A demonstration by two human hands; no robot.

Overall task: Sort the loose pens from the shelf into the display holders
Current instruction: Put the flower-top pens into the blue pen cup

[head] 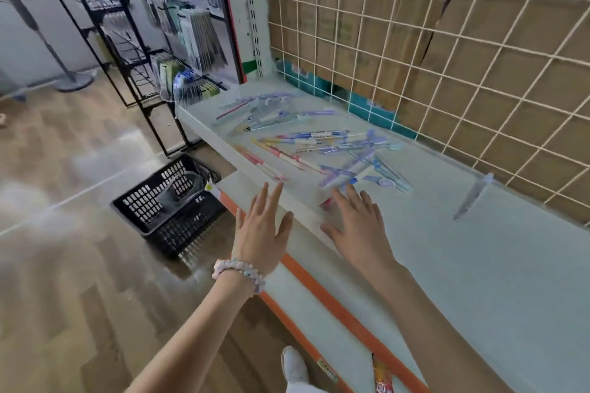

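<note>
Head view: loose pens (319,143) lie scattered on the white shelf (479,265), just beyond both hands, mostly with long axes running left-right. Right hand (357,226), fingers spread and holding nothing, hovers nearest the pile's near edge; left hand (261,230), equally splayed and unladen, hangs at the shelf's front lip, left of the pile.

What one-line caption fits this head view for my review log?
Both open hands, left hand and right hand, reach toward loose pens scattered on a white shelf.
</note>
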